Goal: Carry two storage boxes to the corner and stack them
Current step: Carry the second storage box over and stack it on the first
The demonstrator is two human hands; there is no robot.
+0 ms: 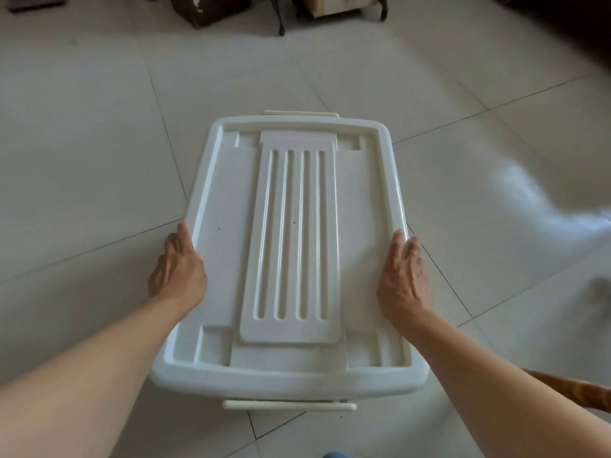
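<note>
A white plastic storage box with a ribbed lid fills the middle of the head view, seen from above, its long axis pointing away from me. My left hand grips the lid's left long edge, fingers curled under the rim. My right hand presses against the right long edge in the same way. The box hangs above the floor between my arms. Cream latch handles show at the near and far ends. Only one box is in view.
Pale glossy floor tiles spread all around. Dark furniture legs and a dark wooden piece stand at the far top edge. A bright reflection lies on the floor to the right. An orange object pokes in at the lower right.
</note>
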